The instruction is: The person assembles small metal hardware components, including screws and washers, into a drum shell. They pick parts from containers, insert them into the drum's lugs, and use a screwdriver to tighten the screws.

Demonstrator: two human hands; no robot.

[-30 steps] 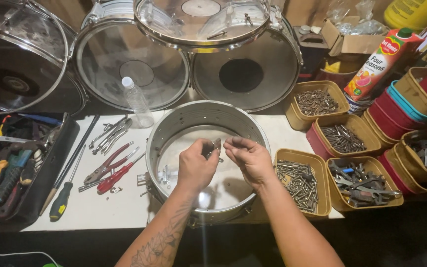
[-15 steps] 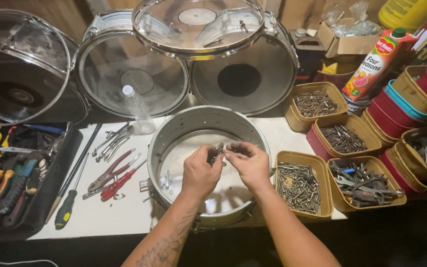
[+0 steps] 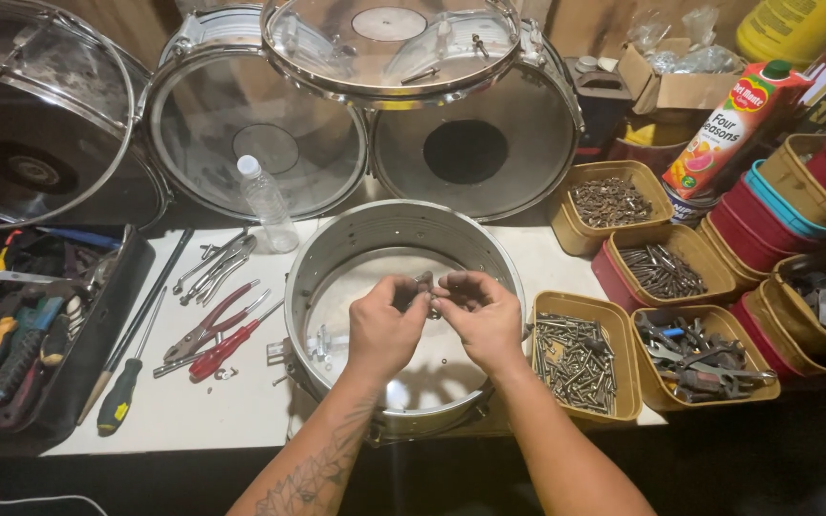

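A bare metal snare drum shell (image 3: 336, 250) lies on the white table (image 3: 193, 406) in front of me. Both my hands hover over its open middle. My left hand (image 3: 384, 325) and my right hand (image 3: 480, 315) pinch a small metal part (image 3: 426, 284) together between their fingertips. The part is mostly hidden by my fingers. A metal lug (image 3: 322, 342) sits on the inside of the shell's left wall.
Pliers and red-handled tools (image 3: 212, 330), a screwdriver (image 3: 121, 392) and a clear plastic bottle (image 3: 268, 203) lie left of the shell. A black tool tray (image 3: 21, 325) is far left. Tubs of screws (image 3: 577, 361) and hardware (image 3: 695, 354) stand right. Drums (image 3: 270, 134) lean behind.
My hands stay over the shell, working the small part; the fingers have drawn closer together. The view has shifted slightly.
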